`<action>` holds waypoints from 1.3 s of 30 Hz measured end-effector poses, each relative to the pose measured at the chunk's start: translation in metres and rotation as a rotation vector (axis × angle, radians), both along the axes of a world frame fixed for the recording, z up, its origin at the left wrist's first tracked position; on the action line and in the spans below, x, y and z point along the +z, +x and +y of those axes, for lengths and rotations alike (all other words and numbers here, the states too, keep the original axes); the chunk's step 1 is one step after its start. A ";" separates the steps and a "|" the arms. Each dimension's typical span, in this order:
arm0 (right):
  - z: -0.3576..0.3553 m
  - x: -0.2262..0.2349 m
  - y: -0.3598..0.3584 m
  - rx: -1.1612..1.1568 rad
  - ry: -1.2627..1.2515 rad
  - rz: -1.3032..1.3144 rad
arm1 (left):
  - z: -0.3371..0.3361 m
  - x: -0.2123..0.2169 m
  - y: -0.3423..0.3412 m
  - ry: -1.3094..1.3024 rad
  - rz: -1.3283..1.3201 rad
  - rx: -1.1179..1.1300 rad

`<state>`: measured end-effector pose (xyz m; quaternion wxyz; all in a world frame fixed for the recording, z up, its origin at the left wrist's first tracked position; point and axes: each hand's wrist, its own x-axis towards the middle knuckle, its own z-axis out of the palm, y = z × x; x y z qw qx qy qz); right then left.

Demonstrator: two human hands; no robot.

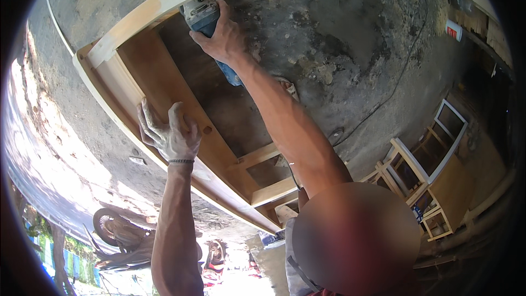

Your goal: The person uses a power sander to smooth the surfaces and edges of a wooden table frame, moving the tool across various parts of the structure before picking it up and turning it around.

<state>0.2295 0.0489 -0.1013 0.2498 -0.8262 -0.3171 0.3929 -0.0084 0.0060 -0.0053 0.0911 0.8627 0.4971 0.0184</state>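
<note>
My right hand (226, 38) is wrapped round the body of a blue angle grinder (204, 17) with a grey metal head. That head sits against the inner edge of the curved rail at the far end of a wooden frame (159, 66); its disc is hidden. A pale, whitish patch marks the rail beside the tool. My left hand (171, 136), coated in pale dust, rests over the frame's long left side. Its fingers are bent but spread apart, touching the wood without visibly closing round it.
Stained concrete floor (350, 27) surrounds the frame. A dark cord (383, 101) runs across it on the right. Wooden cabinet frames (433, 181) stand at the lower right. A white and red container (453, 30) sits at far right. A motorcycle (123, 235) is at the lower left.
</note>
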 end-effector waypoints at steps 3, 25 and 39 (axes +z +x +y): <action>0.008 0.000 -0.016 0.056 0.062 0.034 | 0.001 0.001 -0.003 -0.002 -0.006 0.008; 0.063 0.008 -0.067 0.173 -0.053 -0.035 | 0.001 0.008 0.002 -0.079 -0.016 0.047; 0.039 0.009 -0.077 0.131 0.007 -0.030 | 0.002 0.008 0.003 -0.069 -0.012 0.051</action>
